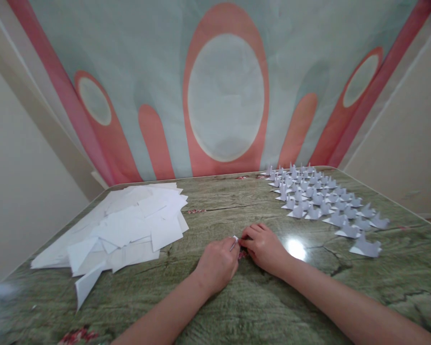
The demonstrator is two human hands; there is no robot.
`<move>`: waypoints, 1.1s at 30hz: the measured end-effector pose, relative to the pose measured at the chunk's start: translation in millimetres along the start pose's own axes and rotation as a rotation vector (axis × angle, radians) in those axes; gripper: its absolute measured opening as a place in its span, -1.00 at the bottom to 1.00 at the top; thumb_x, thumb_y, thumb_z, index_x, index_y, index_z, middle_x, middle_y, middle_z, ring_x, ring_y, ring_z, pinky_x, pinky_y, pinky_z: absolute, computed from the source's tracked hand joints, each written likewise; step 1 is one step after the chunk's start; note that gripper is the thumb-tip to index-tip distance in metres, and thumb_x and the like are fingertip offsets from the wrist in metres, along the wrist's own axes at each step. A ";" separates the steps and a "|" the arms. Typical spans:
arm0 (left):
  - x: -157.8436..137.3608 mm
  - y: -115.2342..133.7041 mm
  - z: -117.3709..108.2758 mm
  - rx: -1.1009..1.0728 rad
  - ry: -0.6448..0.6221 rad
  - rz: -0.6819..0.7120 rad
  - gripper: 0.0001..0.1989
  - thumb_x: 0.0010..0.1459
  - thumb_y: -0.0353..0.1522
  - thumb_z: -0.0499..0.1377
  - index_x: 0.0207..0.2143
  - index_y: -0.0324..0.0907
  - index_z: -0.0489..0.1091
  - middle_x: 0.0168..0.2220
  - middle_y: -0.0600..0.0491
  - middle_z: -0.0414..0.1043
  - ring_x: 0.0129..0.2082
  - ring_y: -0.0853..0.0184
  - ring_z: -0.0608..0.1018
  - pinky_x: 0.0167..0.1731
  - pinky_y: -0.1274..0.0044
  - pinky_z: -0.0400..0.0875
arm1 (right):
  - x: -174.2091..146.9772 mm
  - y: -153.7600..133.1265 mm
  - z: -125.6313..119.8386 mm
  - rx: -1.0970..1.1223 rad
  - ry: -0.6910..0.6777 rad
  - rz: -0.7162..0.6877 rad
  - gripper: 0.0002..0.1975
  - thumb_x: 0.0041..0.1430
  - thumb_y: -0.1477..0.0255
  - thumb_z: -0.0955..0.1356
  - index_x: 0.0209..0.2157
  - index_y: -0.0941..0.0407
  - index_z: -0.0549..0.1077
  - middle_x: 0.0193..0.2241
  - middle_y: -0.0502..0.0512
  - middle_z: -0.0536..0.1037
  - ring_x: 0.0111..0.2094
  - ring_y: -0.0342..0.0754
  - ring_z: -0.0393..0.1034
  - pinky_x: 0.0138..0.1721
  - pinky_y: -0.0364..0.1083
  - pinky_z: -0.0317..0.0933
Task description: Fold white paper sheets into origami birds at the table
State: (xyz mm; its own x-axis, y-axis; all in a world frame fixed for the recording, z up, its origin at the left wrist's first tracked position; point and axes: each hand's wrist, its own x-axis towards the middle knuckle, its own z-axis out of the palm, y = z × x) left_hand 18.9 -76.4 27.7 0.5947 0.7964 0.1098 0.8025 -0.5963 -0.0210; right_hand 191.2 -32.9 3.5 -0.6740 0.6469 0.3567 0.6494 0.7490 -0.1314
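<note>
Head | 2 hands [219, 262] [267, 249] pinching 1 paper [236, 238] | 1 sheet pile [127, 221] | dozens of folded figures [318, 198]

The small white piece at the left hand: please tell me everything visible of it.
The small white piece looks like folded paper. The left hand grips it, leaving a narrow, slanted end out, and the right hand meets that end. It is over the table; most is covered, so its full shape cannot be told.

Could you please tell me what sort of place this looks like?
Probably an indoor craft workspace: a wood-patterned table holds loose white paper and rows of folded paper figures, before a patterned backdrop.
</note>
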 end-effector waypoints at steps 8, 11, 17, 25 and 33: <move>-6.1 1.5 -1.9 -0.012 -0.029 0.036 -0.66 0.15 -0.50 -0.05 -0.01 -0.36 0.25 0.03 -0.22 0.29 0.01 0.15 0.38 -0.03 0.33 0.32 | 1.0 -7.1 -8.6 -0.097 -0.087 0.002 -0.83 0.16 0.48 0.28 -0.29 0.09 0.52 -0.34 0.11 0.45 -0.27 -0.02 0.26 -0.28 -0.06 0.04; -8.3 -2.4 -4.5 -0.052 -0.050 0.066 -0.65 0.16 -0.51 -0.05 0.01 -0.30 0.24 0.05 -0.19 0.28 0.05 0.17 0.35 0.01 0.33 0.29 | 1.5 -8.0 -10.8 -0.102 -0.105 0.009 -0.84 0.15 0.48 0.29 -0.29 0.09 0.52 -0.34 0.12 0.45 -0.28 -0.02 0.26 -0.30 -0.06 0.04; -22.6 -8.5 -4.8 -0.110 -0.089 0.080 -0.55 0.13 -0.51 0.01 0.10 -0.17 0.20 0.15 -0.15 0.17 0.13 0.17 0.26 0.08 0.32 0.20 | 1.3 -8.8 -14.7 -0.128 -0.134 0.027 -0.85 0.11 0.46 0.32 -0.27 0.08 0.51 -0.30 0.14 0.45 -0.24 0.02 0.26 -0.29 -0.05 0.05; -37.8 -7.4 -0.4 -0.148 -0.065 0.034 -0.47 0.09 -0.55 0.01 0.13 -0.08 0.17 0.16 -0.13 0.14 0.14 0.17 0.24 0.07 0.25 0.19 | 0.9 -5.3 -14.1 -0.100 -0.144 0.035 -0.84 0.11 0.50 0.31 -0.27 0.06 0.51 -0.26 0.15 0.45 -0.22 0.03 0.27 -0.29 -0.05 0.07; -37.5 -7.5 8.0 -0.170 0.016 0.031 -0.57 0.13 -0.50 0.02 0.07 -0.10 0.23 0.13 -0.11 0.19 0.12 0.17 0.26 0.06 0.26 0.20 | -3.8 -32.5 -4.0 -0.249 -0.125 0.043 -0.83 0.06 0.61 0.29 -0.31 0.19 0.47 -0.37 0.22 0.45 -0.32 0.07 0.27 -0.36 0.01 0.07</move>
State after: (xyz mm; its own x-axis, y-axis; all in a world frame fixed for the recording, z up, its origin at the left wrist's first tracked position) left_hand -9.0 -101.0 15.8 0.6169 0.7767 0.1272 0.7633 -0.6298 0.1436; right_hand 174.1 -60.2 10.1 -0.6718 0.7018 0.2368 0.7347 0.6720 0.0927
